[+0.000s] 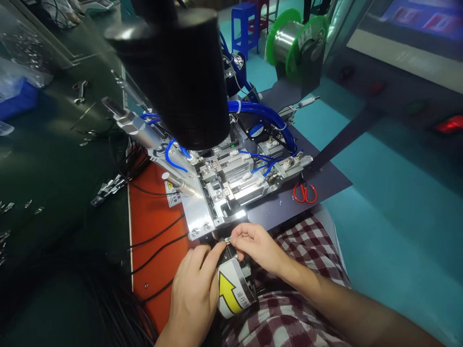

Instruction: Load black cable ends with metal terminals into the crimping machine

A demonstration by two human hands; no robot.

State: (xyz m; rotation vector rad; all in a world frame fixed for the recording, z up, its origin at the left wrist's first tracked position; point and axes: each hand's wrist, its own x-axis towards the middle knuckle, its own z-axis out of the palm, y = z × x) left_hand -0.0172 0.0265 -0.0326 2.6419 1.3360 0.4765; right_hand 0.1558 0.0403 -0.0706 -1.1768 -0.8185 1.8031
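My left hand (195, 282) and my right hand (257, 246) meet at the near end of a bench machine (238, 178) with metal slides and blue air tubes. The right thumb and forefinger are pinched together, and the left thumb and fingertips come close to them. Between the fingertips is a tiny pale piece, too small to name. Just below the hands a rounded machine part carries a white label with a yellow arrow (229, 291). The left hand's fingers are closed, with their tips partly hidden.
A black cylinder (181, 82) hangs over the machine. Red-handled scissors (305, 193) lie on the grey plate at right. Black cables (159, 236) cross the orange base. A green wire spool (297, 43) stands behind; a wrench (80, 91) and metal strips lie on the left bench.
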